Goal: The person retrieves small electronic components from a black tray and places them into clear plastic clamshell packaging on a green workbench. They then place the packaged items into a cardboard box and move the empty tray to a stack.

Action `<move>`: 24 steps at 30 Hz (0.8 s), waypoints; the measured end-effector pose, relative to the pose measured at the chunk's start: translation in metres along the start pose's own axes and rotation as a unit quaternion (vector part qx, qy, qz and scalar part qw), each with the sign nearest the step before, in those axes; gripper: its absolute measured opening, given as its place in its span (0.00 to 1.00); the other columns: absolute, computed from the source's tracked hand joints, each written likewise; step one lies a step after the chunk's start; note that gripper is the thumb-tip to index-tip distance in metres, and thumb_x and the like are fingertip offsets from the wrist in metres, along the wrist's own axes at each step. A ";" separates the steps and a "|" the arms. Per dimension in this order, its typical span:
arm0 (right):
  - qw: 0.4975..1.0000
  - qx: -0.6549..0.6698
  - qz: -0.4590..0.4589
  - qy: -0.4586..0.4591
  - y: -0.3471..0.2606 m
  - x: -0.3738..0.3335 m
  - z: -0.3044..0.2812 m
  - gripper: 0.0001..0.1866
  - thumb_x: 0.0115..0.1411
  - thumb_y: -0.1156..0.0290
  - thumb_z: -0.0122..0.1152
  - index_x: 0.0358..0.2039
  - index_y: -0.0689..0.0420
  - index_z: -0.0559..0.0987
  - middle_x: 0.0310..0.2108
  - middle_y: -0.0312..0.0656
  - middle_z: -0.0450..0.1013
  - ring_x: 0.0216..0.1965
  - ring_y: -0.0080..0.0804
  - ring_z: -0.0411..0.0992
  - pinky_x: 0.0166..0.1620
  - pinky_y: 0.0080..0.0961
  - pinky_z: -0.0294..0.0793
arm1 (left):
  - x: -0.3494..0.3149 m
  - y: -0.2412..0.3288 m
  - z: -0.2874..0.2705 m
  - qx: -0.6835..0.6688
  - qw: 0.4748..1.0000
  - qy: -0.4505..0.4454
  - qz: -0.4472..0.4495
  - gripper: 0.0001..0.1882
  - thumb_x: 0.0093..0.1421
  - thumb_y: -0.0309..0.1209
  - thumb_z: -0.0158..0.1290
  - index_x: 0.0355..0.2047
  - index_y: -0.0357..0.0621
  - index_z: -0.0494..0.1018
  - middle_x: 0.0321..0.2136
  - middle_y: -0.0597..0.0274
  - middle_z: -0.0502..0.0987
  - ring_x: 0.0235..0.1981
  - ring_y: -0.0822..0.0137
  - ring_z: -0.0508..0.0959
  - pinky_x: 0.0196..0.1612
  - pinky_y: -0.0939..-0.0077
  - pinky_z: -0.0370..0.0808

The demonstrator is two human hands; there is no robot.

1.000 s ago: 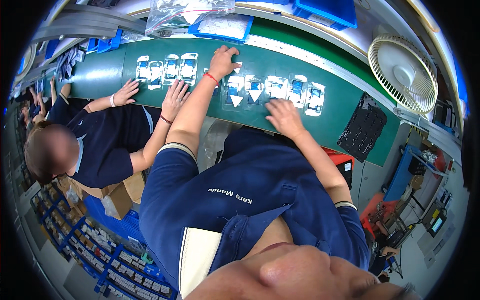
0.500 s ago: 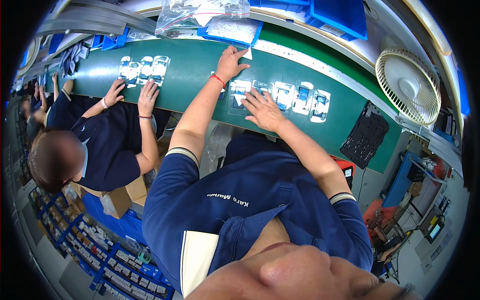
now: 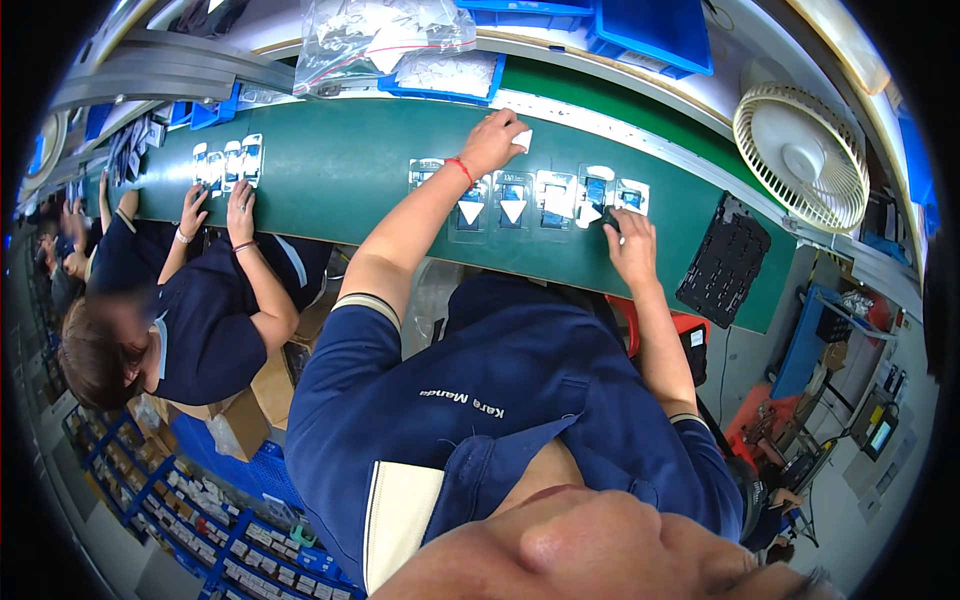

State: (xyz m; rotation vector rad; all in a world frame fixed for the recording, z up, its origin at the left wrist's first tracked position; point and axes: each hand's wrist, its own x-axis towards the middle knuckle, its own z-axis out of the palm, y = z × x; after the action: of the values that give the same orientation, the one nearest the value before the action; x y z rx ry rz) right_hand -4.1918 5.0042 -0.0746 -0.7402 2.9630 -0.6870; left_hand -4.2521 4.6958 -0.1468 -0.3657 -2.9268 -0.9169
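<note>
Several clear plastic blister trays [image 3: 487,228] with dark blue and white contents stand in a row on the green bench. On some of them lie white triangular cards [image 3: 513,210]. Beyond the row, my left hand [image 3: 490,143], with a red cord at its wrist, pinches a small white card [image 3: 522,140]. At the right end of the row my right hand [image 3: 633,248] has its fingers curled by the last tray [image 3: 633,192]. A small pale spot shows at those fingers; what they hold, if anything, is not plain.
A black moulded tray [image 3: 725,258] lies on the bench at right, near a cream fan [image 3: 803,160]. Behind the bench sits a blue bin [image 3: 490,88] of white pieces under a clear bag [image 3: 345,50]. At left, a co-worker's hands rest near more blister trays [image 3: 228,160].
My right hand has moved right along the row and curled its fingers. My left hand has shifted right with a white card. More white triangles now show on the trays.
</note>
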 end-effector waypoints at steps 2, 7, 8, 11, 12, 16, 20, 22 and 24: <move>1.000 -0.008 0.028 0.008 0.012 -0.008 -0.003 0.12 0.49 0.71 0.59 0.36 0.58 0.76 0.36 0.43 0.72 0.40 0.41 0.68 0.44 0.33 0.64 | 0.016 0.011 -0.003 -0.014 0.998 -0.046 -0.048 0.23 0.44 0.32 0.61 0.42 0.49 0.71 0.39 0.60 0.68 0.41 0.57 0.71 0.44 0.66 0.70; 0.998 -0.010 0.054 0.016 0.033 -0.025 -0.008 0.11 0.50 0.71 0.58 0.35 0.57 0.76 0.34 0.43 0.73 0.38 0.41 0.69 0.42 0.33 0.65 | 0.036 0.002 0.002 -0.029 0.994 -0.086 -0.053 0.21 0.44 0.33 0.62 0.41 0.53 0.72 0.40 0.59 0.68 0.43 0.57 0.71 0.45 0.65 0.70; 0.998 -0.009 0.055 0.020 0.035 -0.027 -0.007 0.10 0.50 0.71 0.58 0.35 0.57 0.76 0.34 0.43 0.73 0.38 0.42 0.69 0.42 0.33 0.65 | 0.039 -0.001 0.002 -0.030 0.993 -0.094 -0.060 0.21 0.44 0.32 0.62 0.40 0.53 0.72 0.40 0.59 0.68 0.44 0.57 0.71 0.45 0.66 0.70; 0.997 -0.007 0.068 0.020 0.041 -0.036 -0.004 0.10 0.50 0.71 0.58 0.35 0.58 0.76 0.33 0.44 0.73 0.38 0.42 0.69 0.42 0.34 0.65 | 0.047 -0.002 0.004 -0.042 0.990 -0.113 -0.075 0.18 0.44 0.31 0.61 0.37 0.51 0.72 0.41 0.60 0.68 0.44 0.57 0.71 0.45 0.66 0.70; 0.997 -0.007 0.072 0.019 0.040 -0.037 -0.004 0.10 0.50 0.72 0.58 0.35 0.58 0.76 0.32 0.44 0.73 0.38 0.42 0.69 0.42 0.34 0.65 | 0.049 -0.004 0.004 -0.046 0.990 -0.111 -0.079 0.17 0.44 0.30 0.60 0.36 0.50 0.72 0.41 0.59 0.68 0.44 0.56 0.71 0.44 0.66 0.70; 0.996 -0.006 0.084 0.010 0.042 -0.038 -0.001 0.13 0.50 0.70 0.59 0.37 0.58 0.75 0.35 0.45 0.73 0.40 0.43 0.69 0.43 0.35 0.65 | 0.051 0.010 0.001 -0.075 0.991 -0.053 -0.093 0.11 0.47 0.27 0.57 0.32 0.48 0.71 0.35 0.58 0.73 0.39 0.55 0.73 0.41 0.65 0.70; 0.997 -0.053 0.026 0.040 0.033 -0.029 -0.015 0.24 0.48 0.67 0.62 0.46 0.57 0.71 0.47 0.48 0.67 0.47 0.45 0.65 0.47 0.37 0.64 | 0.052 0.028 -0.036 -0.163 0.975 0.095 -0.118 0.07 0.49 0.28 0.56 0.29 0.45 0.71 0.26 0.57 0.76 0.30 0.53 0.76 0.33 0.64 0.72; 0.996 -0.076 0.005 -0.051 0.042 -0.029 -0.012 0.35 0.46 0.56 0.62 0.55 0.49 0.63 0.59 0.50 0.52 0.58 0.50 0.53 0.54 0.45 0.58 | 0.064 -0.006 -0.054 -0.165 0.952 0.237 -0.104 0.08 0.49 0.30 0.56 0.29 0.43 0.72 0.25 0.55 0.76 0.28 0.52 0.76 0.32 0.65 0.72; 0.987 -0.114 -0.073 -0.089 0.042 -0.018 -0.014 0.37 0.46 0.51 0.61 0.57 0.42 0.61 0.62 0.49 0.46 0.61 0.51 0.47 0.57 0.49 0.53 | 0.071 -0.047 -0.078 -0.034 0.961 0.233 -0.145 0.12 0.49 0.34 0.57 0.31 0.40 0.74 0.21 0.52 0.75 0.26 0.52 0.76 0.32 0.64 0.72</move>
State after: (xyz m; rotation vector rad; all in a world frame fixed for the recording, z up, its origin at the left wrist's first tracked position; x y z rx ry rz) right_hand -4.1962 5.0516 -0.0811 -0.9830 2.8712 -0.2692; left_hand -4.3341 4.6290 -0.1005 0.2577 -2.5492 -0.9748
